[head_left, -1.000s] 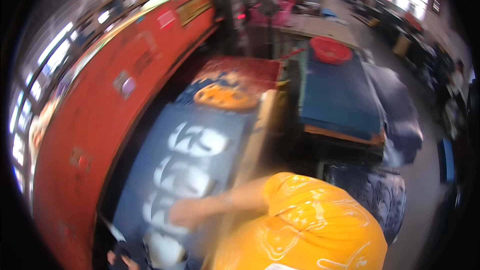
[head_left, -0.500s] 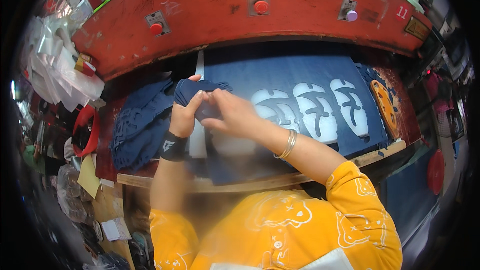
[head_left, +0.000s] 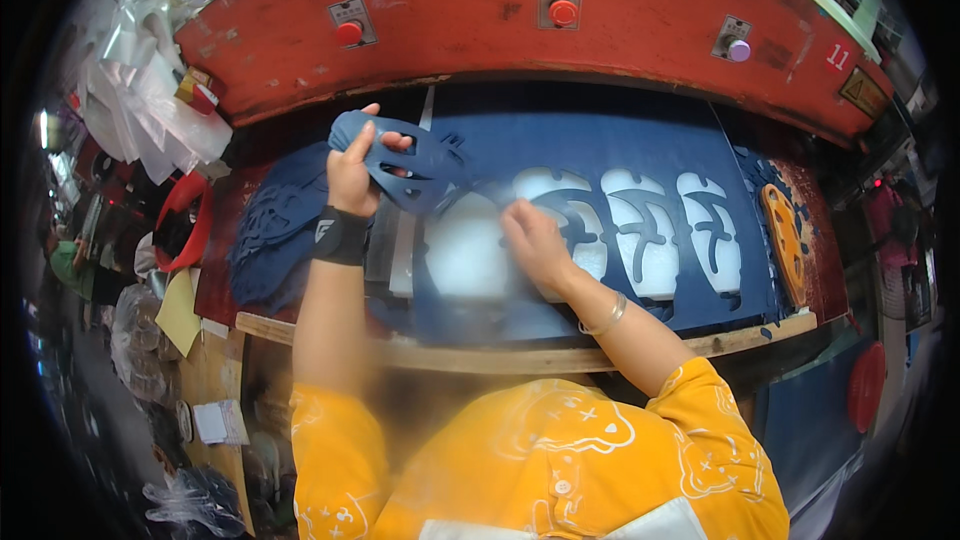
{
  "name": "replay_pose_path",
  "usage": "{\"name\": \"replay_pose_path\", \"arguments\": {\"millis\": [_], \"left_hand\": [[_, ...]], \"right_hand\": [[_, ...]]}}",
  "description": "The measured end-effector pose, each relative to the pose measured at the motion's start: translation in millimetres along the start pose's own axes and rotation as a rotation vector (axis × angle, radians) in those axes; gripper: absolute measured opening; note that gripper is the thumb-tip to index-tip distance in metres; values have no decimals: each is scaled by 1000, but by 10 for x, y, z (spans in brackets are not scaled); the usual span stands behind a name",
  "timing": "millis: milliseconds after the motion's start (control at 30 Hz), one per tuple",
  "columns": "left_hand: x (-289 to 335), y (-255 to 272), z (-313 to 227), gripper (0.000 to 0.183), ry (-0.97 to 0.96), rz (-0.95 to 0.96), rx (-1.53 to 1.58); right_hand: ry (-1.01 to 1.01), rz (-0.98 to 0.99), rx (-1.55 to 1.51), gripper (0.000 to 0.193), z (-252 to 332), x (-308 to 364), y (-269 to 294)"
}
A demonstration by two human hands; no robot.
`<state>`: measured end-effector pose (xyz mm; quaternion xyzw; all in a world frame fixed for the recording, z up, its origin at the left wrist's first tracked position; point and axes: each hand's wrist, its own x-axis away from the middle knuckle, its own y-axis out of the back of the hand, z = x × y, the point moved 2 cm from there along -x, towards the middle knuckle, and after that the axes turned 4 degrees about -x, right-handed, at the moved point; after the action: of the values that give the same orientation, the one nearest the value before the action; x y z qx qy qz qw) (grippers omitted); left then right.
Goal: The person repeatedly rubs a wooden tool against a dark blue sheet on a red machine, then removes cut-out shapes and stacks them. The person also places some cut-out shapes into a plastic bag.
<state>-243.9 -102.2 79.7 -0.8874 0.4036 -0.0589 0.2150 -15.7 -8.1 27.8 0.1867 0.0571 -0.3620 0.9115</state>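
My left hand (head_left: 352, 165) grips a stack of thin dark blue cut-out pieces (head_left: 415, 165), curved and slotted, held up above the left part of a blue sheet (head_left: 600, 125). Its thumb lies on top and its fingertips poke through a slot. Over the sheet, beside a cut-out opening (head_left: 585, 225), my right hand (head_left: 537, 245) has its fingers curled together. What those fingers hold, if anything, is hidden. Several shoe-shaped openings in the sheet show a white surface, with blue strap-like parts across some of them.
Behind the sheet runs a red machine beam (head_left: 450, 35) with push buttons. Blue scraps (head_left: 280, 225) lie heaped at the left. An orange cutting die (head_left: 784, 240) stands at the right, and a wooden edge strip (head_left: 715, 342) runs along the front.
My right hand has left the stack and moved right and down over the sheet. My left hand has lifted and tilted the stack, and its slots now show.
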Motion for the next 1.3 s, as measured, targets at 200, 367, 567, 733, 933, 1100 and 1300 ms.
{"name": "replay_pose_path", "arguments": {"millis": [200, 367, 567, 733, 933, 1100, 1300], "left_hand": [[-201, 122, -71, 35, -94, -203, -39], [-363, 285, -164, 35, -216, -355, -117], [-464, 368, -251, 36, -359, -514, -189], [-175, 197, -482, 38, -258, -258, -345], [319, -270, -492, 40, -108, 59, -549], [445, -524, -453, 37, -271, 230, -756], [304, -274, -315, 35, -207, 98, -572]], "right_hand": [[115, 124, 118, 18, -146, 60, 24], [216, 140, 265, 15, -143, 67, -12], [236, 160, 282, 13, -179, 58, -2], [49, 294, 194, 19, 100, 78, 39], [403, 95, -152, 23, 770, -226, -77], [240, 210, 317, 33, 718, -597, -279], [402, -88, 182, 27, 466, -661, -461]]}}
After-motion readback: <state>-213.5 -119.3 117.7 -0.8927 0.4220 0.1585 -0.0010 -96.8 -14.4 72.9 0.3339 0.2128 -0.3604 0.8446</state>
